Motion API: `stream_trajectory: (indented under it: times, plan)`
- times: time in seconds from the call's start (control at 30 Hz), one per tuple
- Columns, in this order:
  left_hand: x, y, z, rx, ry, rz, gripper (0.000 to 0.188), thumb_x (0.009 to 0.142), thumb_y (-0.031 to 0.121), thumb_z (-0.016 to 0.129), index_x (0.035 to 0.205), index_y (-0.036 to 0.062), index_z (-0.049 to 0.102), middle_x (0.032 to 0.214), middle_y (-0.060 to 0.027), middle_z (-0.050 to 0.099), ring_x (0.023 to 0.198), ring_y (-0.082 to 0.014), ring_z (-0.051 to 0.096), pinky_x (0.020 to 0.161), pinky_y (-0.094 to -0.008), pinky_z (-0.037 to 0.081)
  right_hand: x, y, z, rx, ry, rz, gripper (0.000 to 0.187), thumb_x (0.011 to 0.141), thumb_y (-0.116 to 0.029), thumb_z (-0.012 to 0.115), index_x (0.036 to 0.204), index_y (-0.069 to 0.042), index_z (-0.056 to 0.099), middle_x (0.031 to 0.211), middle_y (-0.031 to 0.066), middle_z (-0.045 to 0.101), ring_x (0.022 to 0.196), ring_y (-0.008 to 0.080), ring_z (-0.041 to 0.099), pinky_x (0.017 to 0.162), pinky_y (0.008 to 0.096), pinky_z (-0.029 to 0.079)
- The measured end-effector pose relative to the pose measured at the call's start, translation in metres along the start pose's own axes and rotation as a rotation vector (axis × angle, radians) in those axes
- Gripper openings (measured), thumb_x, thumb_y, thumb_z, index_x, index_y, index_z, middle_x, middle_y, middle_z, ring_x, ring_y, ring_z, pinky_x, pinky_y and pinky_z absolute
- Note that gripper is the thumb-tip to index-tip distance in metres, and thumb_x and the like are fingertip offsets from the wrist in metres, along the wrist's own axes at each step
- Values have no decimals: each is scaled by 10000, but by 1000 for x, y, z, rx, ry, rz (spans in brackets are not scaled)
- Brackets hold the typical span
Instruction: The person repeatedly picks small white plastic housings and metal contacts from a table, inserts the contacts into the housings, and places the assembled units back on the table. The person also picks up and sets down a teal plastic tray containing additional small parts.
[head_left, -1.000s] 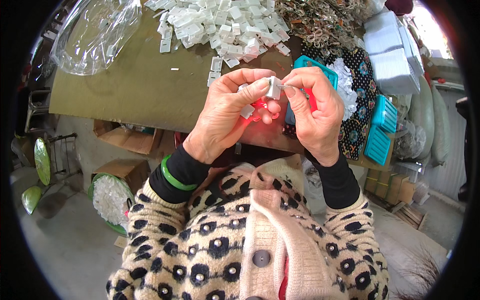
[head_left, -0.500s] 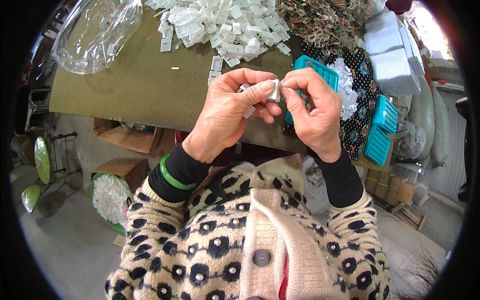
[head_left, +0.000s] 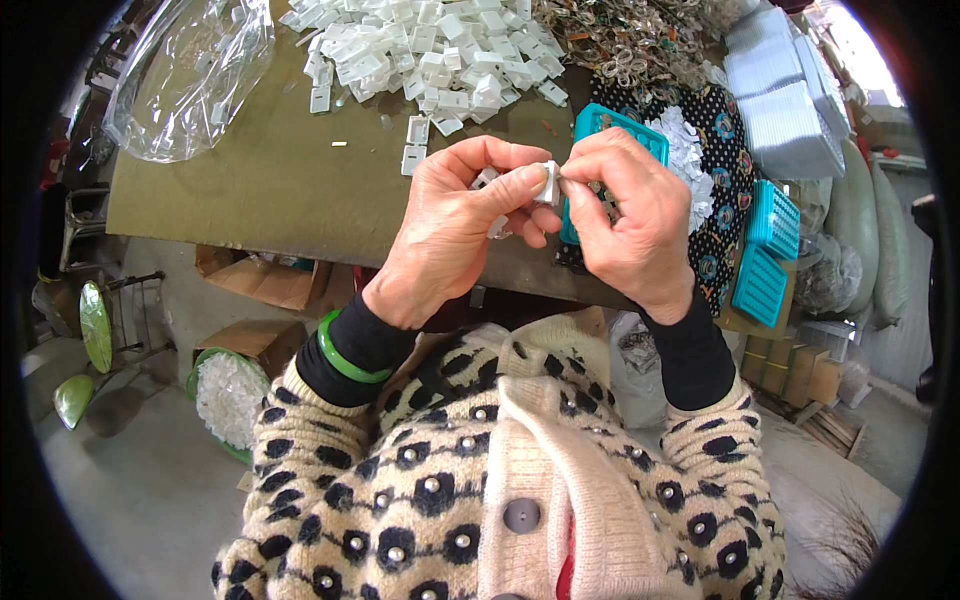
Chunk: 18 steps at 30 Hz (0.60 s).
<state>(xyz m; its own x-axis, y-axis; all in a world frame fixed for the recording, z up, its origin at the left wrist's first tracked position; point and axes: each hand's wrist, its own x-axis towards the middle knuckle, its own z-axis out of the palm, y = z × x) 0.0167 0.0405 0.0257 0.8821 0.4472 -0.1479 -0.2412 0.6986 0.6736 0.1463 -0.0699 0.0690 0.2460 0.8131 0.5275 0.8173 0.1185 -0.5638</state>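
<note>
Above the table's near edge, my left hand [head_left: 440, 225] is closed around a small white plastic case [head_left: 547, 186], pinched between thumb and fingers. More white plastic shows between its fingers. My right hand [head_left: 632, 215] meets it from the right, thumb and forefinger pinched together at the case's right side. What those fingertips hold, if anything, is too small to make out. Just beyond my left fingers lies a white hinged case [head_left: 415, 145], opened flat. Partly behind my right hand is a teal tray [head_left: 650, 145].
A heap of white cases [head_left: 450, 55] covers the back of the table [head_left: 230, 200]. A clear plastic bag [head_left: 190, 80] lies at back left. White flat pieces [head_left: 685, 165] rest on dotted cloth at right, near stacked white trays [head_left: 785, 125] and teal trays [head_left: 760, 285].
My right hand has turned slightly, its knuckles moving a little to the right, with the fingertips still at the case. The left hand keeps its grip. The whole view has shifted slightly.
</note>
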Motion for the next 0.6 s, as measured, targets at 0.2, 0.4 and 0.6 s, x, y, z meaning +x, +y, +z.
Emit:
stream_trajectory:
  times: [0.2, 0.4, 0.6]
  plan:
    - [0, 3, 0, -28, 32, -11, 181, 906, 118, 692, 1015, -18, 644, 846, -96, 683, 621, -134, 635, 512, -245, 492, 2, 0, -2, 62, -35, 11, 119, 770, 50, 645, 863, -6, 598, 828, 114, 601, 703, 277, 608, 606, 346, 492]
    - [0, 36, -15, -229, 33, 156, 247, 917, 135, 669, 1124, 16, 604, 965, -173, 658, 626, -130, 537, 481, -214, 406, -14, -14, -4, 263, -15, 332, 128, 892, -2, 637, 1010, 35, 606, 1049, 86, 620, 901, 142, 630, 816, 277, 510]
    - [-7, 52, -19, -449, -59, 181, 279, 960, 106, 582, 1219, 8, 550, 1032, -182, 617, 705, -161, 536, 487, -224, 417, -26, -30, 37, 587, 47, 506, 429, 835, -120, 745, 1186, 26, 546, 1094, 119, 616, 966, 178, 626, 773, 292, 532]
